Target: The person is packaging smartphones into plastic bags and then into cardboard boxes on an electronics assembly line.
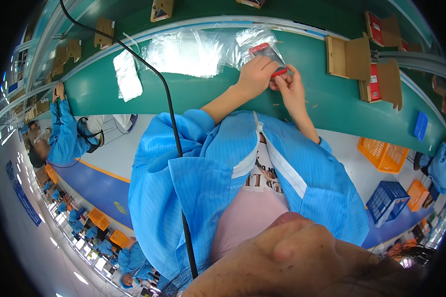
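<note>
A flat dark item with red ends is between my two hands above the green workbench. I cannot make out its exact kind. My left hand is closed on its left side, fingers curled over it. With thumb and fingers, my right hand pinches its near red end. A crumpled clear plastic bag lies by the item's far end; whether the item is partly inside cannot be seen. More clear bags spread out to the left of my hands.
Folded white plastic bags lie farther left. Opened cardboard boxes with red contents stand on the right, near a blue tray. A black cable crosses the view. Orange and blue crates are on the floor; a co-worker is at left.
</note>
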Demonstrator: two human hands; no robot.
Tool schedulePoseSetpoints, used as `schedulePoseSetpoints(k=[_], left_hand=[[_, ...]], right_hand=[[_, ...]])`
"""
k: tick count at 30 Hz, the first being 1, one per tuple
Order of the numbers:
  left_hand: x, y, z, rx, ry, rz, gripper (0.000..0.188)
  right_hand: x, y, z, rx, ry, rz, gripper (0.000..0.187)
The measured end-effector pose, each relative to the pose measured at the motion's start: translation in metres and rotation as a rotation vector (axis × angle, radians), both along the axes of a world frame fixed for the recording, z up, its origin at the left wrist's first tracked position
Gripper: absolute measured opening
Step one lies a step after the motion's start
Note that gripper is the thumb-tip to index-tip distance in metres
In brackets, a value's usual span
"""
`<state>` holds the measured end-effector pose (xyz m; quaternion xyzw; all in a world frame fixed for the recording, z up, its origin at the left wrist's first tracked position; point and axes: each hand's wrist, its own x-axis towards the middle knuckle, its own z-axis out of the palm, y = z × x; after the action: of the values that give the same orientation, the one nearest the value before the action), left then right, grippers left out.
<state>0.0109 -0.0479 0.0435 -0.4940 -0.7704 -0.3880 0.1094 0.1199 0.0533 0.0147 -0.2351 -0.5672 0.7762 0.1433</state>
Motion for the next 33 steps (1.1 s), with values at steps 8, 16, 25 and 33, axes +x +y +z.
schedulePoseSetpoints(k=[8, 16, 25, 33], left_hand=[[0.011, 0.001, 0.008, -0.012, -0.020, -0.118, 0.027], [0.003, -0.020, -0.038, -0.015, -0.115, -0.091, 0.027], [-0.032, 0.010, -0.033, -0.095, -0.395, 0.071, 0.018], [-0.016, 0.028, -0.048, -0.581, 0.124, -0.074, 0.040]], right_hand=[[-0.048, 0.011, -0.021, -0.214, -0.180, -0.238, 0.059], [-0.060, 0.034, -0.031, -0.376, -0.068, -0.037, 0.019], [-0.034, 0.068, 0.017, -0.425, 0.035, 0.025, 0.014], [-0.038, 0.098, 0.037, -0.486, 0.303, -0.077, 0.013]])
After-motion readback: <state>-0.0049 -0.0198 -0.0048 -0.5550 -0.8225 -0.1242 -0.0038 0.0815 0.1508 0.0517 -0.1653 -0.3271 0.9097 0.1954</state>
